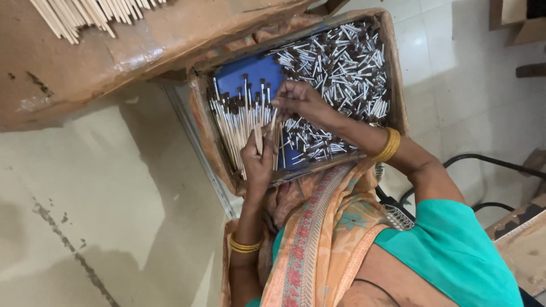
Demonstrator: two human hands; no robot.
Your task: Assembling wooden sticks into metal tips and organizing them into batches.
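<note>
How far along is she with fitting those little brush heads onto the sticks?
Done: a row of assembled brushes lies at the tray's left side. In hand: the left hand holds a stick; the right hand pinches at its tip. Left: a large heap of loose metal brush heads.

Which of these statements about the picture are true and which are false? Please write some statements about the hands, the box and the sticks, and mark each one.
1. The box has a blue floor inside. True.
2. The left hand holds a bundle of wooden sticks. True.
3. The right hand rests on the floor outside the box. False: it is over the box, fingers pinched at the top of the sticks.
4. The loose metal pieces lie in a neat single row. False: they lie in a jumbled heap.
5. Both wrists wear gold bangles. True.
</note>
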